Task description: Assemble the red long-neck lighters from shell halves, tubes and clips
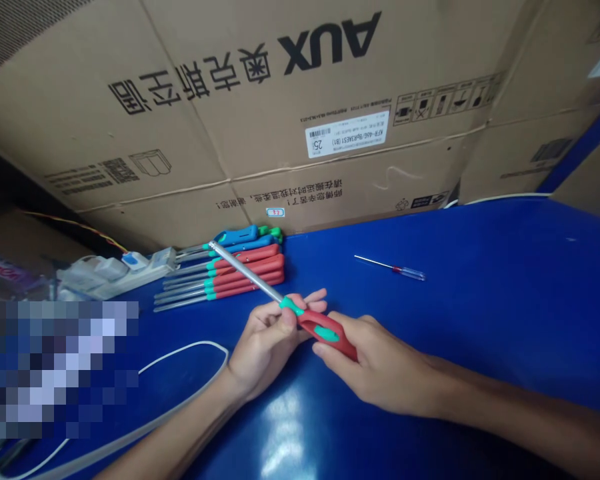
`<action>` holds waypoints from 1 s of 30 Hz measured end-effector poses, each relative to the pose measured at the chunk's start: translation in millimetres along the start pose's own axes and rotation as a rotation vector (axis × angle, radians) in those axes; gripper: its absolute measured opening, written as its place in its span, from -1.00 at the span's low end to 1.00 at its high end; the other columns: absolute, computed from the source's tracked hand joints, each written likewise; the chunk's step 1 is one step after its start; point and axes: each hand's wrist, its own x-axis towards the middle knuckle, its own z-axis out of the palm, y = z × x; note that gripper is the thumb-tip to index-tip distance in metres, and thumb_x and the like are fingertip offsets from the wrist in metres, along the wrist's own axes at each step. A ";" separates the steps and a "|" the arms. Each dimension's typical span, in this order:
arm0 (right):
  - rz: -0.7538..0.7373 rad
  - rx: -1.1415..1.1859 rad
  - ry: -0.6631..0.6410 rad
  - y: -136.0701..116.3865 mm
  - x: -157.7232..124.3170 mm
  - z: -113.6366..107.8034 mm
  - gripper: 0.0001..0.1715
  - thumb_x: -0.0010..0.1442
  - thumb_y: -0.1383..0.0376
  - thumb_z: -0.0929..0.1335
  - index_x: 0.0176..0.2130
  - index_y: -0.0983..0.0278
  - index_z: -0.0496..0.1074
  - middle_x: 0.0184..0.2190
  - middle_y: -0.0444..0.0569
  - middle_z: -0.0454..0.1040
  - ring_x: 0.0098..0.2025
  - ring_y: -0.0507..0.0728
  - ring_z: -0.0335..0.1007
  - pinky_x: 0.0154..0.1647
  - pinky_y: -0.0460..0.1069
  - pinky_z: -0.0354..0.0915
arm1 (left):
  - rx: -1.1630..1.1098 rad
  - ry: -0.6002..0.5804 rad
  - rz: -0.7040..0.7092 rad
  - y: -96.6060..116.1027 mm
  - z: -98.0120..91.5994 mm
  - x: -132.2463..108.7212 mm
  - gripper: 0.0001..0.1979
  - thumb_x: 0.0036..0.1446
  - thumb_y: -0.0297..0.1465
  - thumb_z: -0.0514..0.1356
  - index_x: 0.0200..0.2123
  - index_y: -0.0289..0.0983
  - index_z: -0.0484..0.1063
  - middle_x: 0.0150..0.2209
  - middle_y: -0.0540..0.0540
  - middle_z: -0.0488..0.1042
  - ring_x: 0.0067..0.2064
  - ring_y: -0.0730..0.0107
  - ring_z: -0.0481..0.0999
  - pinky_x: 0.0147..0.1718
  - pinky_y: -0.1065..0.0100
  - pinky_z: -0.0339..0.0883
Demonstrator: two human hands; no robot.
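A long-necked lighter (pixel 307 317) with a red handle, green trigger and metal barrel is held between both hands, its barrel pointing up and left. My left hand (pixel 265 347) is closed on it, thumb and fingers at the green collar, with some fingers extended behind. My right hand (pixel 385 367) grips the rear end of the red handle between thumb and fingers. Beyond the barrel lies a row of similar lighters, several red ones (pixel 253 273) and some blue ones (pixel 240 235), barrels pointing left.
A small screwdriver (pixel 410 273) with a clear handle rests on the blue table (pixel 480 300) to the right. At left are a white power strip (pixel 153 270) with plugs and a looped white cable (pixel 200 345). A big cardboard box (pixel 260 133) stands at the back. Part of the left side is pixelated.
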 end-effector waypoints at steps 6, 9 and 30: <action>-0.053 0.052 0.014 -2.8 4.7 -4.1 -0.65 0.27 0.18 0.23 0.02 0.23 0.35 -0.51 -0.17 0.38 -0.54 0.00 0.17 -0.45 -0.08 0.10 | 0.018 -0.036 0.026 1.4 2.8 -0.2 -0.81 0.05 -0.27 0.36 -0.32 -0.27 0.56 -0.23 -0.15 0.63 0.19 0.06 0.36 0.07 0.17 0.30; -0.045 0.036 0.046 -2.8 7.3 -7.5 -0.71 0.26 0.17 0.25 -0.09 0.24 0.38 -0.51 -0.18 0.37 -0.54 -0.01 0.19 -0.50 -0.09 0.06 | 0.003 -0.042 0.037 3.6 1.4 1.1 -0.82 0.10 -0.30 0.32 -0.24 -0.26 0.55 -0.19 -0.15 0.62 0.04 0.12 0.51 0.00 0.19 0.36; -0.060 0.192 0.094 23.9 19.2 -27.2 -0.68 0.07 0.17 0.43 -0.19 0.28 0.45 -0.37 -0.12 0.48 -0.40 0.02 0.34 -0.39 -0.09 0.24 | 0.132 0.099 0.090 12.9 -7.1 5.7 -0.72 -0.06 -0.47 0.42 -0.20 -0.32 0.57 -0.44 -0.06 0.55 -0.36 0.42 0.52 -0.25 0.38 0.41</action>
